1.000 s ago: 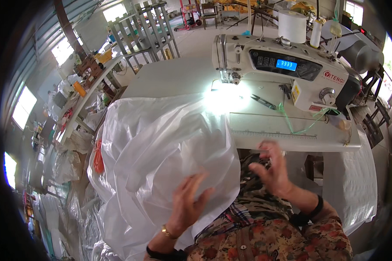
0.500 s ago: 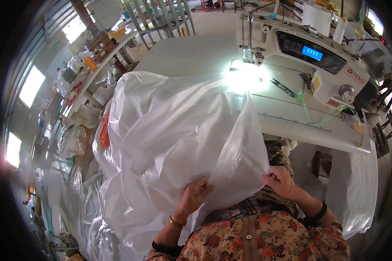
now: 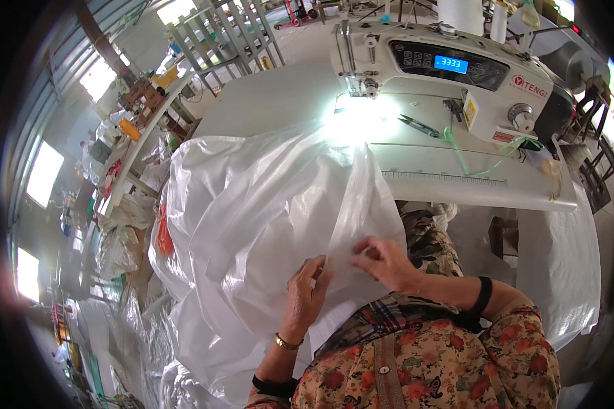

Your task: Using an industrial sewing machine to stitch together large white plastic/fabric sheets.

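A large white plastic sheet (image 3: 252, 225), glossy and creased, drapes over the front of the sewing table and down across my lap. Its upper edge runs into the bright glare below the head of the sewing machine (image 3: 450, 68), where the needle cannot be made out. Near the sheet's lower part, my left hand (image 3: 307, 293) has its fingers bent around a fold of it. My right hand (image 3: 385, 264) is above the sheet, just right of the left one, its thumb and bent fingers apart with nothing visible between them.
Thread snips (image 3: 418, 125) and a green strand (image 3: 460, 153) lie on the sewing table (image 3: 484, 191), right of the glare. White thread cones (image 3: 460, 17) stand behind the machine. At the left is a cluttered bench (image 3: 143, 133); a metal rack (image 3: 228, 44) stands beyond.
My right hand has let go of the sheet's right edge and moved left and up toward my left hand. The left hand's fingers have shifted slightly upward. The whole view has turned a little.
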Available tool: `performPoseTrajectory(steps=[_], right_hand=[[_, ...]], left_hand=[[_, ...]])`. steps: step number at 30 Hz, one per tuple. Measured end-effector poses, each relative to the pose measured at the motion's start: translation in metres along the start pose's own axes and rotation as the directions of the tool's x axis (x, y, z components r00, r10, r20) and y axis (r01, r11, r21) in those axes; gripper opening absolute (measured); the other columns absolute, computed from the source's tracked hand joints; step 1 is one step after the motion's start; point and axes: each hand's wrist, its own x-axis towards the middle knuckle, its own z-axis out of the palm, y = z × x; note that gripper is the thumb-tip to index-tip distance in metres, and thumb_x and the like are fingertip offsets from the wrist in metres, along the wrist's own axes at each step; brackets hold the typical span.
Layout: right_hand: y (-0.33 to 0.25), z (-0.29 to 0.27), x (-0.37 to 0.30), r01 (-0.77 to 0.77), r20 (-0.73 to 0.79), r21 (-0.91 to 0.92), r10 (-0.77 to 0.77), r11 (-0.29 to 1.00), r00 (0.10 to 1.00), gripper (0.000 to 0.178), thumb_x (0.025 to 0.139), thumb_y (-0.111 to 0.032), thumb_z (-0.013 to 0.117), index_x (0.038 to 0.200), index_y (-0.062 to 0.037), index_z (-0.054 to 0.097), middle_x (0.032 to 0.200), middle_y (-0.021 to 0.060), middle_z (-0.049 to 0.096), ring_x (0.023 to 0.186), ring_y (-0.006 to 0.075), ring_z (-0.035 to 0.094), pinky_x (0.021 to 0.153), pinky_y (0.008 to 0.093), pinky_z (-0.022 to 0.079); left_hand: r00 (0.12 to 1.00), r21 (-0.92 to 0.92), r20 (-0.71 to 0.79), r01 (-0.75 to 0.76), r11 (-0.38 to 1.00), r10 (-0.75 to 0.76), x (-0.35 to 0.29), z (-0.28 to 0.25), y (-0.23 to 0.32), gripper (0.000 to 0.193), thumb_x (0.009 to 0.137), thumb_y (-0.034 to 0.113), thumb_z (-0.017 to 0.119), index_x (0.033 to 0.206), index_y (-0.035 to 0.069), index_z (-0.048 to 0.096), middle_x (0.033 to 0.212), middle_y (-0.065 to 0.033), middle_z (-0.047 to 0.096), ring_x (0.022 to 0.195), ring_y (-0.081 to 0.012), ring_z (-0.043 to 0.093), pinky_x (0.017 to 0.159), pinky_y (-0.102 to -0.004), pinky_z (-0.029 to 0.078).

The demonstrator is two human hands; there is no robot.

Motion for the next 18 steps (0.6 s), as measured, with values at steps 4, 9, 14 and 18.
performPoseTrajectory(steps=[4,9,14,18], right_hand=[[0.010,0.021,-0.009,-0.006,0.264,0.068,-0.012,0.998,0.964,0.026,0.091,-0.024,0.063,0.095,0.0017,0.065,0.069,0.0038,0.063,0.062,0.0094,0.055,0.057,0.0266,0.043],[0.000,0.023,-0.023,0.128,0.252,0.156,-0.165,0.979,0.954,0.021,0.091,-0.019,0.064,0.090,0.0021,0.063,0.069,0.0050,0.062,0.062,0.0108,0.054,0.058,0.0266,0.044],[0.016,0.028,-0.022,0.051,-0.031,0.101,-0.048,0.994,0.998,0.025,0.088,-0.021,0.065,0.091,0.0034,0.062,0.069,0.0084,0.063,0.066,0.0131,0.056,0.063,0.0303,0.047],[0.038,0.037,0.003,0.015,0.110,-0.143,0.001,0.990,0.994,0.028,0.089,-0.024,0.066,0.100,0.0016,0.062,0.066,0.0040,0.061,0.061,0.0119,0.055,0.058,0.0291,0.045]], left_hand=[[0.999,0.017,-0.034,0.014,1.000,-0.013,0.014,0.006,0.015,0.014,0.087,0.008,0.064,0.097,-0.003,0.064,0.080,-0.0111,0.065,0.069,-0.0152,0.060,0.066,-0.0287,0.048],[0.994,0.080,-0.112,0.030,0.996,-0.021,0.012,0.005,-0.004,0.009,0.085,0.006,0.064,0.086,-0.002,0.061,0.071,-0.0076,0.060,0.064,-0.0108,0.055,0.062,-0.0269,0.046],[0.993,0.313,-0.110,-0.005,0.950,0.042,0.002,0.008,-0.012,0.006,0.081,0.004,0.061,0.080,0.000,0.057,0.070,-0.0121,0.057,0.061,-0.0201,0.057,0.061,-0.0315,0.047],[0.994,0.546,-0.089,-0.009,0.838,0.068,-0.006,0.015,-0.028,0.009,0.073,0.005,0.060,0.078,0.003,0.053,0.075,-0.0126,0.057,0.068,-0.0308,0.058,0.061,-0.0390,0.046]])
